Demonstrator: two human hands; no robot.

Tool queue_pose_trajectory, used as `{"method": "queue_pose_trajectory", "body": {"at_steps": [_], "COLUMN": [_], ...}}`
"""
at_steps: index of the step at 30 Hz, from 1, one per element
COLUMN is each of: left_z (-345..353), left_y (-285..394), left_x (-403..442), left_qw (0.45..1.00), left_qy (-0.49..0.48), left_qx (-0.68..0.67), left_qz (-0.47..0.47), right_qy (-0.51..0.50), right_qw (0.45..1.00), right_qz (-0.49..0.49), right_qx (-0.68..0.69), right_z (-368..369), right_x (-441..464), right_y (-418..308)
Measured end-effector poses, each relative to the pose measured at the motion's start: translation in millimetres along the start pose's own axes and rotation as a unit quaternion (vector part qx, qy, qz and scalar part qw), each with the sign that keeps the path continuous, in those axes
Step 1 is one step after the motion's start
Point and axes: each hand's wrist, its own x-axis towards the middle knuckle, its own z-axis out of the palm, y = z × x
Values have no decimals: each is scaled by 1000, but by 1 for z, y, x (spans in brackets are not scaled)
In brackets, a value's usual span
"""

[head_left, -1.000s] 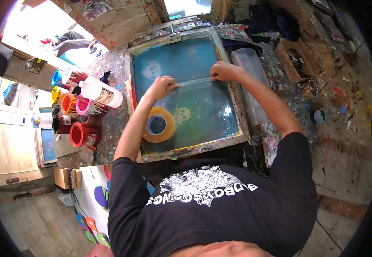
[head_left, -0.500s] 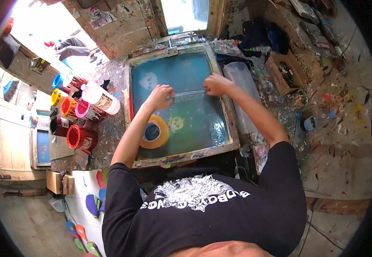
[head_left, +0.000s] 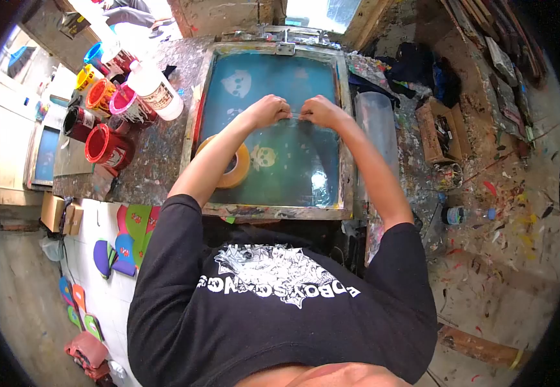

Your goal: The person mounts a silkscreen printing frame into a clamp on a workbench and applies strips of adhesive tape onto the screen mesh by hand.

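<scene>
Over the blue-green screen (head_left: 293,158) in its wooden frame (head_left: 273,211), my left hand (head_left: 271,111) and my right hand (head_left: 320,111) are close together with a small gap between them. Both are pinched on a clear strip of tape, of which a short piece shows between the fingertips. A tape roll (head_left: 242,169) lies on the screen's left side, partly under my left forearm. Pale skull shapes (head_left: 264,157) show on the mesh.
Several paint pots (head_left: 107,147) and a white bottle (head_left: 155,90) stand left of the frame. On the right are a clear rolled sheet (head_left: 376,126), a cardboard box (head_left: 438,132) and a small bottle (head_left: 453,215). Metal clamps (head_left: 285,48) hold the frame's far edge.
My hands have come closer together, so the stretch of tape between them is shorter. The camera view has shifted, and my left forearm now covers part of the tape roll.
</scene>
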Motion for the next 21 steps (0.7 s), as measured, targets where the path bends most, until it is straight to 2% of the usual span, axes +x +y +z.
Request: {"method": "queue_pose_trajectory", "body": {"at_steps": [2, 3, 5, 7, 11, 13, 14, 15, 17, 18, 19, 20, 21], "left_z": [-6, -9, -22, -35, -33, -38, -44, -47, -57, -63, -70, -79, -83], "left_y": [0, -5, -11, -12, -17, -22, -22, -21, -23, -24, -24, -24, -23], "left_x": [-2, -7, -16, -27, -36, -35, -38, -42, -53, -57, -67, -79, -88], "left_qw": [1000, 1000, 996, 997, 998, 999, 993, 993, 997, 992, 992, 989, 977], "left_qy": [-16, -16, -52, -44, -17, -16, -65, -64, -46, -74, -75, -60, -48], "left_qx": [14, 16, 42, 16, -15, -17, 15, 15, -10, -27, -22, 76, 173], "left_qz": [17, -7, -54, -66, -62, -34, -94, -96, -68, -98, -101, -111, -117], "right_qy": [-20, -42, -33, -30, -62, -55, -106, -107, -135, -131, -175, -217, -214], "right_qw": [999, 997, 998, 1000, 997, 997, 990, 990, 976, 977, 963, 944, 945], "right_qz": [30, 64, 60, 4, 50, 21, 51, 49, 58, 54, 90, 125, 125], "right_qx": [4, 5, 4, -5, -21, -46, -79, -79, -160, -157, -187, -216, -213], "right_z": [-14, -17, -16, -17, -22, -23, -27, -29, -34, -35, -38, -39, -36], "right_x": [-14, -23, -32, -28, -41, -46, -45, -46, -47, -46, -45, -43, -46], "right_y": [5, 7, 14, 17, 26, 28, 28, 28, 23, 19, 13, 6, -3]}}
